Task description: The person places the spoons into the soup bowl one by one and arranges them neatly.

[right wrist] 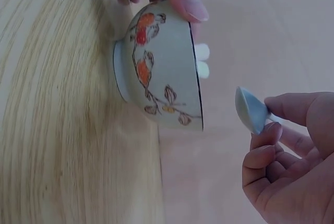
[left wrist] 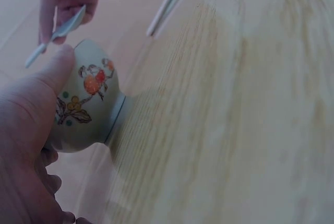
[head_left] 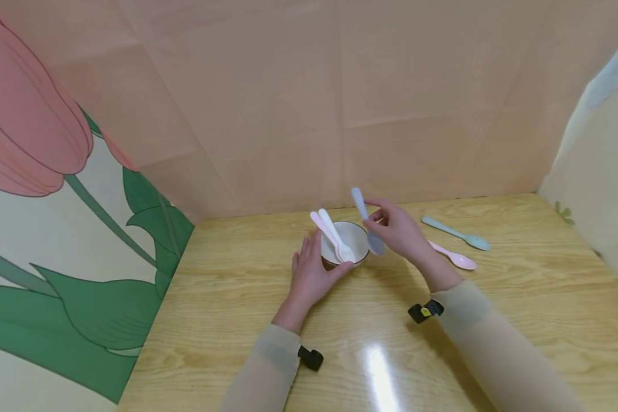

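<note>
My left hand (head_left: 311,276) grips a white bowl (head_left: 353,236) from its left side, thumb at the rim and fingers round the wall. Painted orange fruit and brown leaves show on the bowl's outside in the right wrist view. Inside it lean a pink spoon (head_left: 325,230) and a white spoon (head_left: 332,224), handles up over the far left rim. My right hand (head_left: 400,233) pinches a pale lavender-blue spoon (head_left: 359,201) between thumb and fingers. That spoon is held in the air beside the right rim, handle up, its scoop (right wrist: 251,110) hanging lower.
Right of the bowl, a teal spoon (head_left: 455,233) and another pink spoon (head_left: 459,261) lie on the wooden table (head_left: 211,320). A pinkish backdrop (head_left: 268,114) stands along the table's far edge. A panel with painted tulips (head_left: 26,103) stands at the left.
</note>
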Available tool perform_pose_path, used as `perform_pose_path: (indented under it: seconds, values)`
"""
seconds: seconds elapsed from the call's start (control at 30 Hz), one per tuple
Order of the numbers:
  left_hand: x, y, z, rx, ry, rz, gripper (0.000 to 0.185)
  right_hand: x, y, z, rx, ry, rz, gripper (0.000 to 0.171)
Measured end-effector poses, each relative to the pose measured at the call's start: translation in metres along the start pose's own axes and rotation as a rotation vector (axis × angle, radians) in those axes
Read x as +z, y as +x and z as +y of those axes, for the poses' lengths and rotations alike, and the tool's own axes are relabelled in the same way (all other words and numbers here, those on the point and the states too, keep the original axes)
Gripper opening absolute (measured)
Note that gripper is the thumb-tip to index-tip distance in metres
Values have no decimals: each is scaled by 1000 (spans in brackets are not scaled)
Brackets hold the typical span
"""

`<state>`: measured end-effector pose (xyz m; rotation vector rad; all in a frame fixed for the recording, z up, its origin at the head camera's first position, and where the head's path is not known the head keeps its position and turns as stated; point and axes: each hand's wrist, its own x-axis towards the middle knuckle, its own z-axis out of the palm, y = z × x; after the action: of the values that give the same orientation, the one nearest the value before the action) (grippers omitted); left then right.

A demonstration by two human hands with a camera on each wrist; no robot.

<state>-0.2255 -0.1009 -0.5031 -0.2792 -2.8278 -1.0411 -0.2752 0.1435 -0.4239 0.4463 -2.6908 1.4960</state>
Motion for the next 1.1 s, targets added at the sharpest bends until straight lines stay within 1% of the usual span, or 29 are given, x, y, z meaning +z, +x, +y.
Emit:
perform_pose_path:
  seconds: [0.37,0.7,0.9,1.1]
  values:
    - [2,0,-1,-6,10,-11,118,19,11,-2,13,-18,-2,59]
    - [3,0,1,-10,12,-8,116,32,16,-4,8,-7,-12,60]
    - [4,0,0,-9,2,-3,115,41,18,-3,3,-26,-6,61]
    - [5,0,-2,-3,6,-3,118,49,21,-1,7,-74,-32,61]
